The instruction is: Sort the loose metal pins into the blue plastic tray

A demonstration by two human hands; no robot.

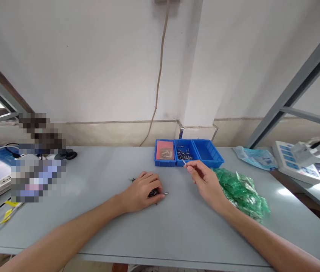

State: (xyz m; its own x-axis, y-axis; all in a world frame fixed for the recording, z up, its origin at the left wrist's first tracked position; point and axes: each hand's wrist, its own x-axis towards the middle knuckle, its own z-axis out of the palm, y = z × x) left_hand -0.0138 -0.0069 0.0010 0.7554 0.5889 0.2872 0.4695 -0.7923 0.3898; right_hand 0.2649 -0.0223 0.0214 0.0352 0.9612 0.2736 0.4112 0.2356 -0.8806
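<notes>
My left hand [143, 192] rests on the grey table with its fingers curled over a small heap of metal pins [153, 192]. Single pins stick out beyond the hand on both sides, and most of the heap is hidden under the palm. Thumb and forefinger of my right hand [202, 179] pinch one slim metal pin [184, 163], held just in front of the middle blue bin [179, 164]. More loose pins [185, 155] lie inside that bin. Whether these pins are rivets or screws is too small to make out.
A blue bin [165, 163] with a pink sheet and a clear packet adjoins on the left, another blue bin [207, 149] on the right. Green plastic wrap [242, 194] lies beside my right forearm. Power strips [299, 160] and cables flank the table [97, 223]. A person sits at far left.
</notes>
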